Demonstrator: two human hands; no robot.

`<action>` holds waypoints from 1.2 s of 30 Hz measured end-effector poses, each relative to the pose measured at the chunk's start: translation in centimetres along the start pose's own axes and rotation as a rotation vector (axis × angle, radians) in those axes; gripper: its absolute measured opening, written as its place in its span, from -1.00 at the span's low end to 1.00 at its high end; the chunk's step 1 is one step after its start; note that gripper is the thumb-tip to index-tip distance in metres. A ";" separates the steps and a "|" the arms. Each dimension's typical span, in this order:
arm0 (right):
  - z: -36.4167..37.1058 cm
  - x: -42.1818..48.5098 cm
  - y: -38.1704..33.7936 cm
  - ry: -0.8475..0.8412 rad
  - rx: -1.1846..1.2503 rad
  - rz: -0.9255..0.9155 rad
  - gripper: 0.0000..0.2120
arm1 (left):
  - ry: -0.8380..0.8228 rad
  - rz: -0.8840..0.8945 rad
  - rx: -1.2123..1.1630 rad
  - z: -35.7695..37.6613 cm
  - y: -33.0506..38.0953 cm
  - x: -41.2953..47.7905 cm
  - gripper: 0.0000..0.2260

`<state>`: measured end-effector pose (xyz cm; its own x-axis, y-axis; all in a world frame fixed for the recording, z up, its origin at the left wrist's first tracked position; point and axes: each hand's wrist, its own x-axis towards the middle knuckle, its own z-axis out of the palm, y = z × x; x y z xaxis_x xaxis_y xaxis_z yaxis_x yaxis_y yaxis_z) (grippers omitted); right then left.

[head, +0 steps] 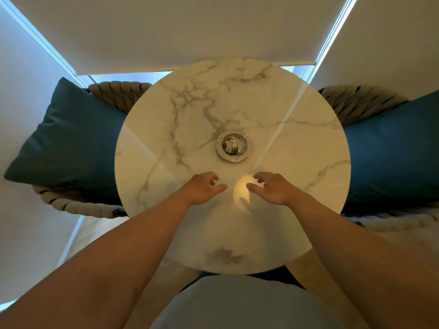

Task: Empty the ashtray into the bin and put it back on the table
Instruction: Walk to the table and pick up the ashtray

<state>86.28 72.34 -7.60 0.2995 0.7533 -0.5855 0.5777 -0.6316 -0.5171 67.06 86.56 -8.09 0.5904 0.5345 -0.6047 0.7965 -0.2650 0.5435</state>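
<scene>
A small round metal ashtray (232, 146) with dark ash in its bowl stands near the middle of a round white marble table (297, 148). My left hand (203, 189) hovers over the table just short of the ashtray, to its lower left, fingers apart and holding nothing. My right hand (268, 188) hovers to the ashtray's lower right, also with loose, spread fingers and nothing in it. Neither hand touches the ashtray. No bin is in view.
Two woven rope chairs with teal cushions flank the table, one at the left (71, 138) and one at the right (392, 148). White roller blinds (190, 32) hang behind the table. My torso is against the table's near edge.
</scene>
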 end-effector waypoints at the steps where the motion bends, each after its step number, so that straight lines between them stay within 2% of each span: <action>1: -0.6 0.8 0.0 -0.006 0.017 -0.005 -0.40 | 0.019 -0.015 -0.016 -0.2 0.4 0.4 -0.50; 12: -5.7 7.7 0.4 -0.006 0.056 -0.060 -0.39 | 0.085 -0.019 0.087 -2.9 2.7 5.4 -0.42; 18: -6.3 10.3 -0.3 0.038 0.035 0.015 -0.36 | 0.110 0.015 0.155 -4.6 1.6 9.3 -0.21; 26: -5.9 13.7 -2.2 0.157 -0.001 0.083 -0.65 | 0.084 0.090 0.174 -5.4 0.8 12.6 0.05; 29: -5.6 14.4 -2.6 0.191 0.004 0.095 -0.73 | 0.074 0.107 0.194 -5.3 0.9 13.0 0.03; 36: -5.2 15.4 -2.2 0.223 0.035 0.120 -0.76 | 0.079 0.131 0.243 -4.7 1.7 13.9 0.04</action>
<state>93.60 86.32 -12.22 0.5265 0.6919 -0.4941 0.5021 -0.7220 -0.4760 76.02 97.31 -12.80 0.6861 0.5411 -0.4864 0.7275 -0.5153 0.4530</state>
